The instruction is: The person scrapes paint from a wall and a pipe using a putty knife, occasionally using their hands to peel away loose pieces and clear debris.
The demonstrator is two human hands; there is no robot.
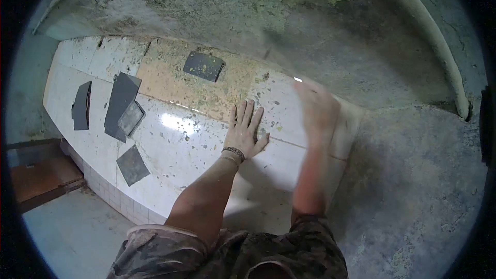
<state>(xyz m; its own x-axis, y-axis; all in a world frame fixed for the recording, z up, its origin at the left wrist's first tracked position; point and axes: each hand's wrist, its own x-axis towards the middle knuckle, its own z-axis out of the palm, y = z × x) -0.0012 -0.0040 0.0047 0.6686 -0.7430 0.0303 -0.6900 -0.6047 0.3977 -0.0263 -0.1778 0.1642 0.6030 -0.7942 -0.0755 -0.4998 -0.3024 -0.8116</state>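
Observation:
My left hand lies flat with its fingers spread on the white tiled surface, a dark bracelet around the wrist. To its right, my right hand is raised near the wall and smeared by motion. A small bright white edge shows by its fingers; what it belongs to is too blurred to tell. Beyond my left hand, a dark slab sprinkled with yellowish crumbs rests on the tan tile. Small flakes and crumbs are scattered around my left hand.
At the left lie a narrow dark piece, a large dark slab, a smaller grey piece overlapping it, and a grey square piece. A stained wall runs behind the surface. A brown box-like object stands lower left.

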